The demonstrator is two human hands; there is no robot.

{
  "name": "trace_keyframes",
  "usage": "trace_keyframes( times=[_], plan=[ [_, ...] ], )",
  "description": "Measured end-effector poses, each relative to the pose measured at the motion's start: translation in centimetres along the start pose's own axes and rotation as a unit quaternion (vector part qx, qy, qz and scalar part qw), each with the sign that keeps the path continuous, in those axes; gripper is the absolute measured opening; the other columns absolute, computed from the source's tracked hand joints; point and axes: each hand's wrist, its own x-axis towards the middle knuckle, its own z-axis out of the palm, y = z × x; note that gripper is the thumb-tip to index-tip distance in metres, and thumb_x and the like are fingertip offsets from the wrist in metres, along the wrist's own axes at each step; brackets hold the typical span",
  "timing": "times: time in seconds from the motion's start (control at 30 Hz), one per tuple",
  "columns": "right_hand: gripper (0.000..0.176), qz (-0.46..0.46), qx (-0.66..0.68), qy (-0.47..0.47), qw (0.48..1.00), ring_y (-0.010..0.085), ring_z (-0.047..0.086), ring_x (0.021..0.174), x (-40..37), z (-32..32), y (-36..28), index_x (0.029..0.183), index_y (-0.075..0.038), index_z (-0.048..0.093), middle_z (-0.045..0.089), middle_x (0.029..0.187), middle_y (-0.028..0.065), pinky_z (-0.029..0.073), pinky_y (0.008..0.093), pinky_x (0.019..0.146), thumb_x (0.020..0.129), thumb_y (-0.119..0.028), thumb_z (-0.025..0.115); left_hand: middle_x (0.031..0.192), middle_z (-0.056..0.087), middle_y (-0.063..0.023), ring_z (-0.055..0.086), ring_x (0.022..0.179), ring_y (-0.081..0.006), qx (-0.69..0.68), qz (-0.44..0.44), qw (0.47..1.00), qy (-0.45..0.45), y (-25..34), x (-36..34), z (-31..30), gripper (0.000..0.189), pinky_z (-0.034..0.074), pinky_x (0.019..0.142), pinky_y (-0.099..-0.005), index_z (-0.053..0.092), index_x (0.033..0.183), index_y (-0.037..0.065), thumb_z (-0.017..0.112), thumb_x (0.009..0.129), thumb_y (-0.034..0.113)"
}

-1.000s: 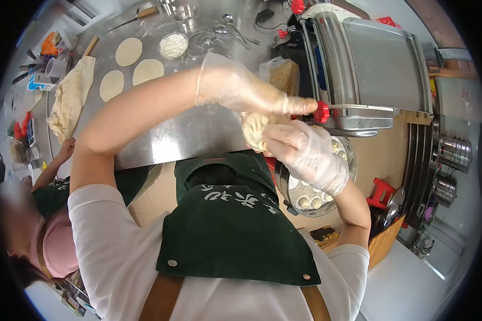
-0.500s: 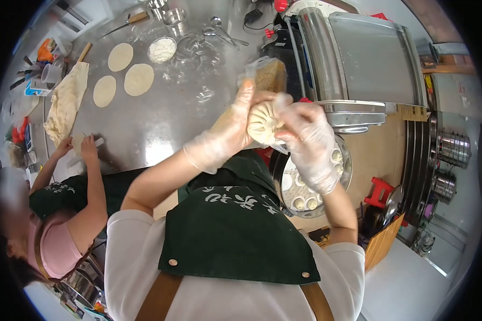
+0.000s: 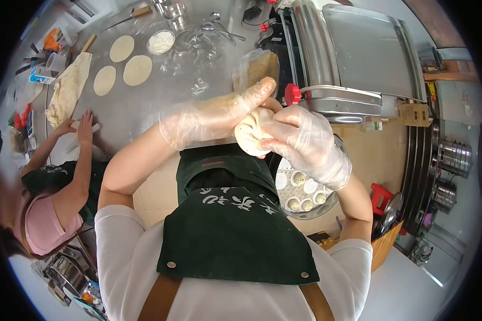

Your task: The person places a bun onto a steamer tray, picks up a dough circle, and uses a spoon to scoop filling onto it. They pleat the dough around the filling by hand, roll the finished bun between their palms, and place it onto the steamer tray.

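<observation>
A pleated dough bun (image 3: pixel 248 132) is held up between my two gloved hands, in front of my apron. My left hand (image 3: pixel 241 104) cups it from the left, thumb stretched upward beside the pleats. The fingers of my right hand (image 3: pixel 303 140) pinch the gathered dough at the bun's top right. Clear plastic gloves cover both hands. Below my right hand, a round steamer tray (image 3: pixel 307 215) carries several small pleated buns (image 3: pixel 307 204) on white paper rounds. Part of that tray is hidden by my right hand and forearm.
Flat dough wrappers (image 3: pixel 137 70) and a bowl of flour (image 3: pixel 160 42) lie on the steel table (image 3: pixel 144 109). A bagged filling-coloured block (image 3: pixel 256 69) stands beyond my hands. The roller machine (image 3: pixel 359 53) is at right. At left, a co-worker's hands (image 3: pixel 83 130) are on a rolling pin.
My hands and the bun have shifted slightly left and my right fingers have closed in on the pleats. The co-worker's hand has flattened out over the rolling pin.
</observation>
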Motion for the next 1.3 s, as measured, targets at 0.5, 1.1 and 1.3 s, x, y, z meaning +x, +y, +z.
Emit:
trace_keyframes(
  times=[0.5, 1.1, 1.3],
  plan=[
    [0.030, 0.186, 0.048, 0.262, 0.946, 0.0185, 0.062, 0.071, -1.2, 4.7, -4.1, 0.101, -0.003, 0.069, 0.062, 0.091, 0.0096, 0.051, 0.0300, 0.059, 0.074, -0.004, 0.083, 0.132, 0.053, -0.0102, 0.053, 0.122, -0.0196, 0.037, 0.427, 0.874, 0.228, -6.5, 0.5, 4.3, 0.079, 0.040, 0.107, -0.0351, 0.048, 0.132, 0.001, 0.034, 0.096, 0.070],
    [0.048, 0.362, -0.065, 0.431, 0.824, 0.0237, 0.056, 0.124, -6.1, 4.0, 1.0, 0.143, -0.001, 0.040, 0.062, 0.130, 0.0151, 0.039, 0.0361, 0.108, 0.097, 0.003, 0.050, 0.118, 0.062, -0.0180, 0.065, 0.105, -0.0320, -0.280, 0.155, 0.930, 0.182, -8.9, -4.1, -2.8, 0.088, 0.057, 0.086, -0.0473, 0.056, 0.129, 0.005, 0.028, 0.091, 0.079],
    [0.041, 0.361, -0.043, 0.437, 0.823, 0.0201, 0.055, 0.125, -6.8, 4.8, 1.6, 0.138, -0.001, 0.046, 0.065, 0.127, 0.0132, 0.037, 0.0346, 0.110, 0.097, 0.005, 0.045, 0.119, 0.062, -0.0172, 0.064, 0.108, -0.0333, -0.293, 0.162, 0.923, 0.190, -9.0, -4.3, -3.0, 0.086, 0.056, 0.088, -0.0478, 0.055, 0.130, 0.005, 0.029, 0.092, 0.077]
  ],
)
